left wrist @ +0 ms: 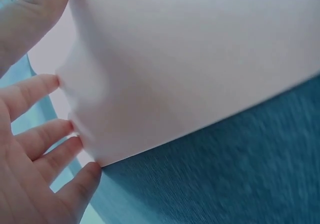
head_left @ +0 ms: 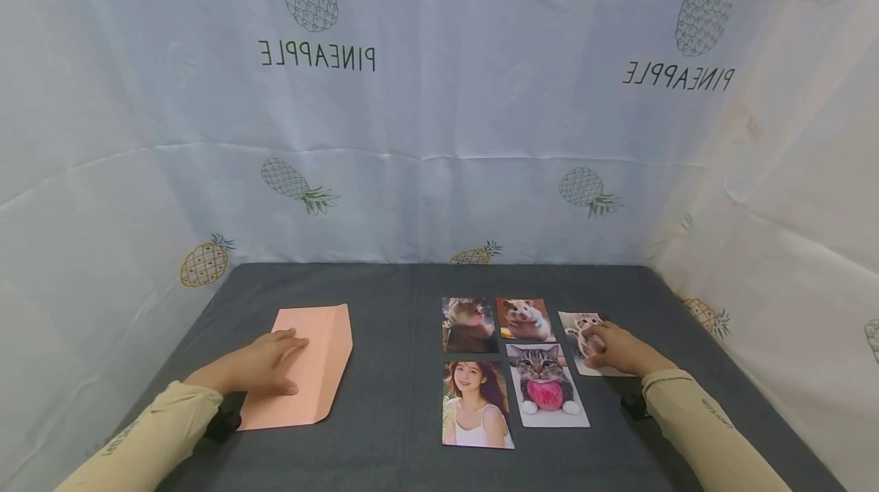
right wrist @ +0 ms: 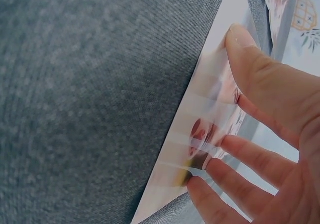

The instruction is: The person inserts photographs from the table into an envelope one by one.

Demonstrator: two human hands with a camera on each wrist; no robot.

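Observation:
On the dark cloth at left lies a pink envelope [head_left: 328, 370] with its flap side toward the right. My left hand [head_left: 257, 364] rests on it with fingers spread, and the left wrist view shows the fingertips [left wrist: 50, 83] touching its surface. On the right, my right hand [head_left: 626, 351] lies over a photo card [head_left: 579, 324] with a small animal picture. In the right wrist view the thumb and the extended fingers [right wrist: 257, 154] touch the glossy card [right wrist: 172, 149], which lies flat on the cloth. Part of that picture is hidden under the hand.
Between the hands lie a dark animal photo [head_left: 469, 326], a hamster photo [head_left: 525, 320], a portrait photo [head_left: 476, 408] and a cat photo [head_left: 545, 385]. A pale pineapple-print curtain [head_left: 439, 110] surrounds the back and sides of the dark table [head_left: 394, 416].

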